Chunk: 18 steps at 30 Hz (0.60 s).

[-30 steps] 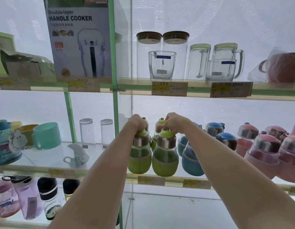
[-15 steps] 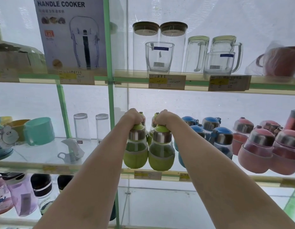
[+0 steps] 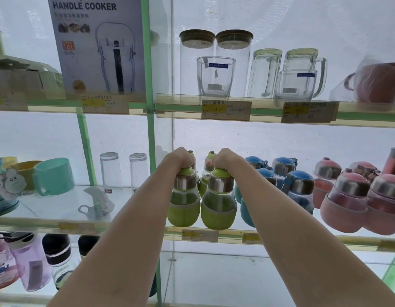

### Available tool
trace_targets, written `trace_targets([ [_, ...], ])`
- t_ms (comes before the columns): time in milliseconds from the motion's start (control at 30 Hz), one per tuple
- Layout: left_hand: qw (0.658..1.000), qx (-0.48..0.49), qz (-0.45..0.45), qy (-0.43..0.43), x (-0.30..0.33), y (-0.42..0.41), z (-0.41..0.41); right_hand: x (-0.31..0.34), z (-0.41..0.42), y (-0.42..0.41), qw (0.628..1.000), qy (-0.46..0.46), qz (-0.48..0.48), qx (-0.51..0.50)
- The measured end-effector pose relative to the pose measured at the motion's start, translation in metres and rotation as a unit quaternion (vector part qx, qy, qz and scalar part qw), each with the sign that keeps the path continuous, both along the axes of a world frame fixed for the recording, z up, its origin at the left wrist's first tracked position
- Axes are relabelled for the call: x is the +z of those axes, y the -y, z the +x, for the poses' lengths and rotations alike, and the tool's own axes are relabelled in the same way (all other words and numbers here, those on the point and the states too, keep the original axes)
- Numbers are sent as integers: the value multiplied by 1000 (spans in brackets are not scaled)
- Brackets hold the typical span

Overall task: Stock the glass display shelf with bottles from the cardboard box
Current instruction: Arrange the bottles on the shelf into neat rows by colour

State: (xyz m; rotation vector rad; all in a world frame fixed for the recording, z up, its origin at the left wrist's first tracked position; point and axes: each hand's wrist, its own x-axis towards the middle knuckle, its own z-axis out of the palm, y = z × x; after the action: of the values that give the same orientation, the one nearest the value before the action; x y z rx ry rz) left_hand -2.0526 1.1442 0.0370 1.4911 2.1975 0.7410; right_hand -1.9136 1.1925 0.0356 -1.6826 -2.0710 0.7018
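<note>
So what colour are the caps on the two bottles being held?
Lime green, above steel collars, on both held bottles; the head view, the only one, shows it.

green bottles (image 3: 218, 204): four, left of the blue ones
blue bottles (image 3: 299, 191): about five
pink bottles (image 3: 347, 202): about five, right of the blue
lidded jars (image 3: 196, 63): two

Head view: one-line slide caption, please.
Left hand and right hand each grip a green bottle's lid on the glass shelf.
</note>
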Motion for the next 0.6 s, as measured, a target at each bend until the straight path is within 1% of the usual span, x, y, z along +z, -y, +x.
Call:
trace_targets([
  [233, 1000, 29, 2, 1, 1, -2, 3, 0, -1, -3, 1000, -13, -14, -16],
  [433, 1000, 19, 18, -16, -3, -5, -1, -2, -3, -4, 999, -32, -22, -25],
  [600, 999, 14, 27, -11, -4, -6, -1, -3, -5, -1, 999, -36, -15, -22],
])
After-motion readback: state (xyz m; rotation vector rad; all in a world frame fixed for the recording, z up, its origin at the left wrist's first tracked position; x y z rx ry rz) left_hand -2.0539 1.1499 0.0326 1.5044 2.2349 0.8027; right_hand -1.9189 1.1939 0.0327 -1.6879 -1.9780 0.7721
